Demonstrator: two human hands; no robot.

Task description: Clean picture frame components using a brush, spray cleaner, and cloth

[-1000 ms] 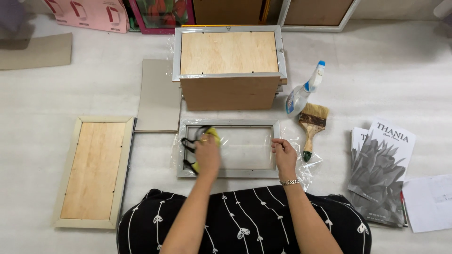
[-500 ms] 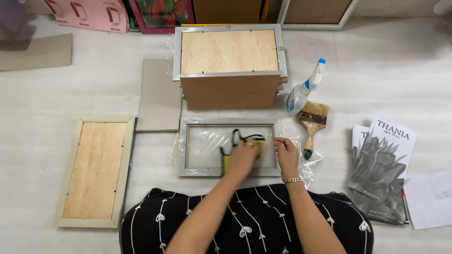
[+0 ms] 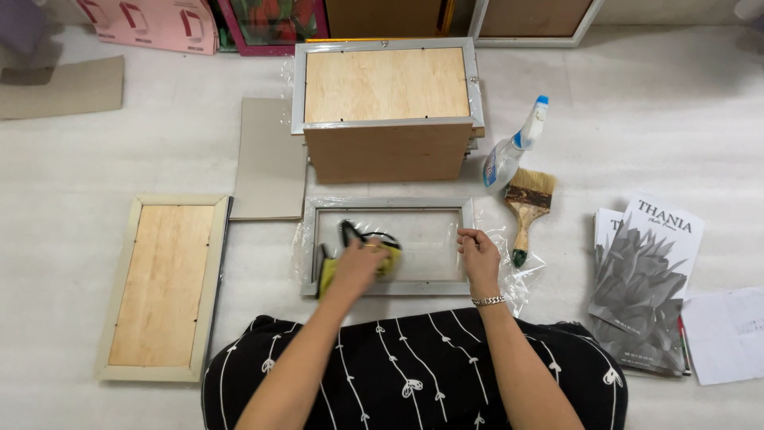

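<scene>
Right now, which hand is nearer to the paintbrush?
Right. The right hand rests on the right edge of the grey frame, just left of the paintbrush. The left hand presses a yellow cloth on the frame's left part, farther away.

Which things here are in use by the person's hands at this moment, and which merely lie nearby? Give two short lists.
In use:
left hand pressing a yellow cloth
grey frame with glass
right hand steadying that frame's right edge

Lying nearby:
spray bottle
paintbrush
stack of frames
wood-backed frame
grey cardboard sheet
printed sheets
</scene>
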